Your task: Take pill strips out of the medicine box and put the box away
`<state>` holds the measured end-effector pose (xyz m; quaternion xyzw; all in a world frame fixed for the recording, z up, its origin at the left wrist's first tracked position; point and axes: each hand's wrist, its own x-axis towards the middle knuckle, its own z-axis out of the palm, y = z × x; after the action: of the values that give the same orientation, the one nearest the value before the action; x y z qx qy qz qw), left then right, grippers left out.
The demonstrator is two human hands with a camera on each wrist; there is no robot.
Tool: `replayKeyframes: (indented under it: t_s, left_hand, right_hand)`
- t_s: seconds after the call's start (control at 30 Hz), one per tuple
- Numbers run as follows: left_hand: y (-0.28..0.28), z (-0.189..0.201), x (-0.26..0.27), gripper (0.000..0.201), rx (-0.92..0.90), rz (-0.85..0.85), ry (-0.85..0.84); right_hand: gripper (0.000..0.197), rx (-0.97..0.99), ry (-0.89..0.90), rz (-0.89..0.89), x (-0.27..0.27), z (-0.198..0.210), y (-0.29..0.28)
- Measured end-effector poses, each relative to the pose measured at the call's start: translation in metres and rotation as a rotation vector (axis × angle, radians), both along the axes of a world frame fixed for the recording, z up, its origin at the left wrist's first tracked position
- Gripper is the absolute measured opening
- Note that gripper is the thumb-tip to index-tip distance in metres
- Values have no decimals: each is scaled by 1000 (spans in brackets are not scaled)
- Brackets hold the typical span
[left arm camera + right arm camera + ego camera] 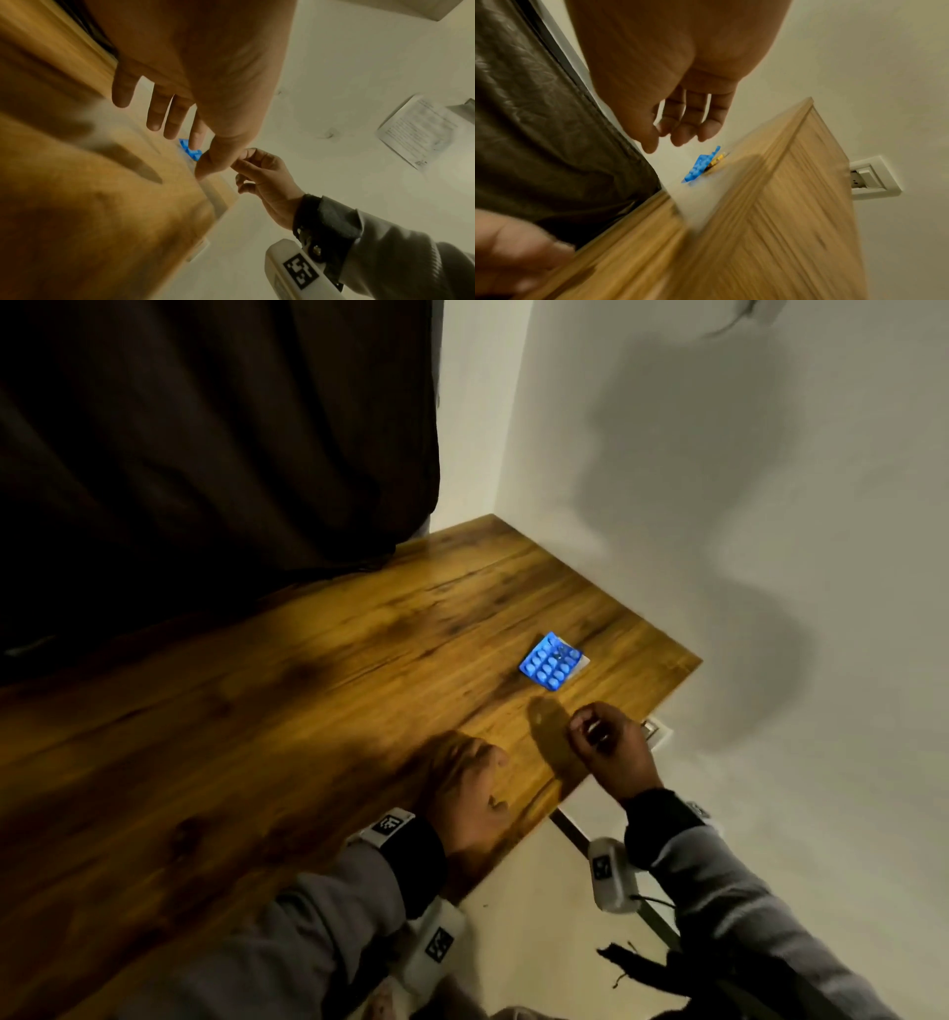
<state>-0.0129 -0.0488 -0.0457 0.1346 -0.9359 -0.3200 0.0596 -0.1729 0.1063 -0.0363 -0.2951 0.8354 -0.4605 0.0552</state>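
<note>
A blue pill strip [552,662] lies flat on the wooden table [308,711] near its far right corner, over a pale strip whose edge shows. In the right wrist view a bit of yellow [716,161] shows under the blue strip [699,167]. My left hand [470,775] hovers over the table's near edge, fingers straight and relaxed [167,125], holding nothing. My right hand [598,734] hangs at the table's right edge, short of the strip, its fingers loosely curled [680,130] round nothing. No medicine box shows in any view.
A dark curtain [205,454] drapes over the table's far left. White walls close the corner behind and to the right. A wall socket [870,178] sits just below the table's right edge. A printed paper sheet [416,130] lies off the table.
</note>
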Motion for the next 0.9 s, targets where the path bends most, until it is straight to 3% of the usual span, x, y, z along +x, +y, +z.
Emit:
replayKeyframes:
  t_s: [0.1,0.23,0.3,0.4,0.47,0.57,0.63,0.77,0.83,0.9]
  left_hand:
    - [-28,3,-15,39,125,-43,-6]
    - [-55,6,-33,41,164,-122,-41]
    - [-64,10,-43,40,145,-146,-64]
    - [-77,10,-61,41,134,-153,-80]
    - [-88,7,-76,42,116,-117,-77]
    - [-100,-1,-98,47,36,-60,-73]
    - [-104,-8,-111,55,4,-30,-73]
    - [-102,-17,-130,60,-78,14,-109]
    - [-101,-17,-137,59,-90,67,-111]
    - [-103,-19,-146,57,-104,102,-119]
  right_hand:
    - [25,129,50,-113,-34,3,-31]
    - [74,401,46,-183,-76,-3,-64]
    - [83,570,103,-149,-85,-3,-78]
    - [70,709,289,43,-85,-14,-95]
    - [63,680,371,251,-86,-20,-107]
    - [58,492,234,552,-92,-23,-126]
    - [56,373,65,645,-96,-22,-137]
    - [52,197,-167,576,-109,-4,-135]
    - [50,202,-41,455,-121,5,-117]
    - [41,367,139,303,-136,5,-93]
